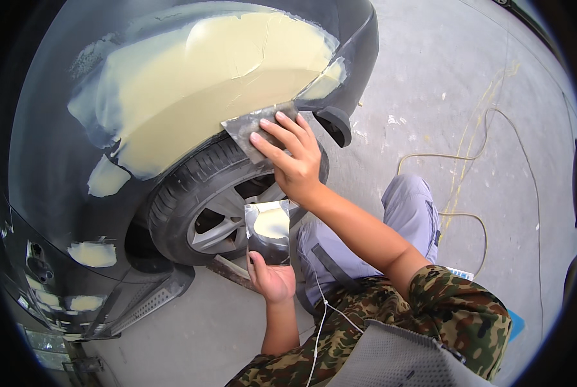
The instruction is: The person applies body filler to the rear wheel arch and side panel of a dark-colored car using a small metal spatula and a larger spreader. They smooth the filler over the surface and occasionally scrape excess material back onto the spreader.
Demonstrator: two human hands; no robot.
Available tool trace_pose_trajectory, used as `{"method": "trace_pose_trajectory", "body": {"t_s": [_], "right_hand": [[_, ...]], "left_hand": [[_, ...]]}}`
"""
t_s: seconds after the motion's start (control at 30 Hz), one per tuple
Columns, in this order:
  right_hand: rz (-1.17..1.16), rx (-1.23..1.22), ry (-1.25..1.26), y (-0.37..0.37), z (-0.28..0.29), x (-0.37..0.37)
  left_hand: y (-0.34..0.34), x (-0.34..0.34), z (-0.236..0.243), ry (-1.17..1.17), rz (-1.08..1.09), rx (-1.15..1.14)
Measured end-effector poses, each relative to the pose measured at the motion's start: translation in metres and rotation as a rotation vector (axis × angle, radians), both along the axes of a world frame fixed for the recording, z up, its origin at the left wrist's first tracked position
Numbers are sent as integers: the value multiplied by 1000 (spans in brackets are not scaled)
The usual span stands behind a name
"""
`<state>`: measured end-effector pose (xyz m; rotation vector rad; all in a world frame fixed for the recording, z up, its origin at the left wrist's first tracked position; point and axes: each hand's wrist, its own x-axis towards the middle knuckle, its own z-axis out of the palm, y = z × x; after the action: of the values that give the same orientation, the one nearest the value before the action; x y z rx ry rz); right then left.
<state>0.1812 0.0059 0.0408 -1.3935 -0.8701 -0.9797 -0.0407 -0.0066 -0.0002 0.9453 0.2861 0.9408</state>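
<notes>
Cream body filler (179, 84) covers a broad patch of the dark car fender (49, 148) above the wheel arch. My right hand (298, 161) holds a flat grey filler spreader (246, 132), fingers spread over its face. The spreader's far edge lies against the filler at the arch lip, just above the tyre (185, 190). Below it, in front of the wheel (227, 222), my left hand (273, 282) grips a small dark rectangular plate (269, 248) by its lower end. A pale lump of filler (272, 222) is on that plate. My left fingers behind it are mostly hidden.
Smaller filler patches (93, 254) dot the car's side at the lower left. A dark bumper corner (333, 126) juts out right of the wheel. A yellowish hose (443, 156) winds over the grey floor (443, 71). My knee (407, 193) is bent close to the wheel.
</notes>
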Motion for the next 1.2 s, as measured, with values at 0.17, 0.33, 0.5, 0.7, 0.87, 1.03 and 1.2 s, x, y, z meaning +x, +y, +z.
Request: {"method": "trace_pose_trajectory", "body": {"t_s": [0.17,0.33,0.5,0.7,0.87,1.03,1.2], "right_hand": [[371,253,515,-59,30,-6],[1127,608,955,-96,71,-5],[1297,402,827,-117,76,-20],[899,-419,470,-137,59,11],[410,-532,306,-137,46,16],[192,-364,85,-117,35,-12],[404,-403,138,-96,25,-32]], "left_hand": [[10,28,12,-192,-141,6],[21,70,24,-338,-272,-36],[18,88,37,-376,-340,-26],[27,78,37,-280,-298,-31],[32,79,26,-220,-146,-14],[21,94,19,-100,-9,164],[22,103,27,-103,58,199]]}}
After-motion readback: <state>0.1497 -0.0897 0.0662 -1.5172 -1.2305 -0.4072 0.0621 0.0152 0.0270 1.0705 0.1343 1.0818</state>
